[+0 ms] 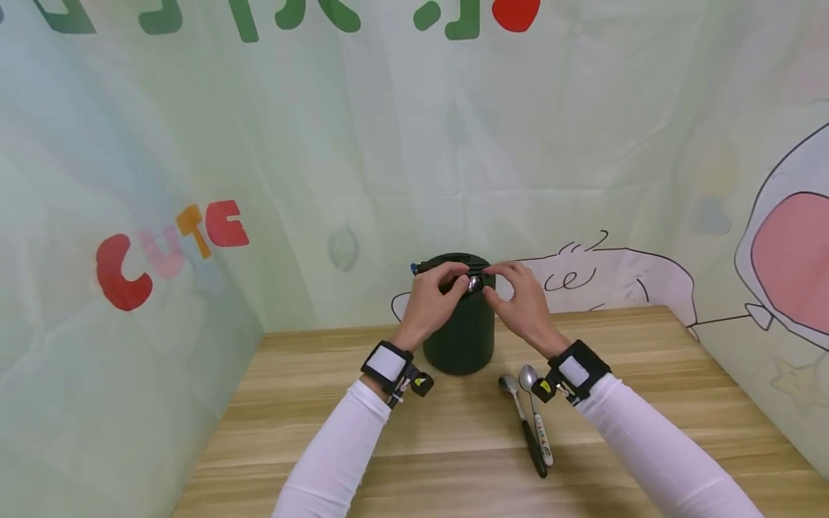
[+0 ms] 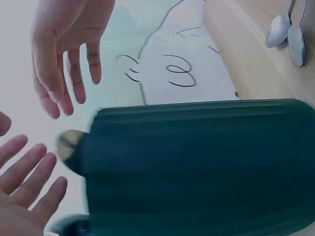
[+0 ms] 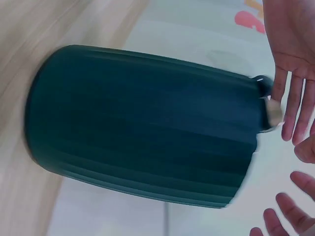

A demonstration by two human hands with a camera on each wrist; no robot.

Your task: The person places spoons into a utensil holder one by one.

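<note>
A dark green cylindrical container (image 1: pixel 459 338) stands upright on the table near the back wall. At its top, a shiny rounded metal end (image 1: pixel 475 283), shaped like a spoon's bowl, shows between the hands. My left hand (image 1: pixel 429 301) is at the left of the rim, thumb and fingers spread around the top. Opposite it, my right hand (image 1: pixel 523 302) is at the right of the rim with its fingers loosely bent. Both wrist views show the fingers apart, gripping nothing, beside the container's top end. Most of its opening is hidden by the hands.
Two spoons lie right of the container: a black-handled spoon (image 1: pixel 523 424) and a spoon with a white patterned handle (image 1: pixel 536 414). A small blue-ended item (image 1: pixel 414 268) sticks out at the rim's left. A printed cloth wall (image 1: pixel 363 165) stands behind the wooden table (image 1: pixel 311 403).
</note>
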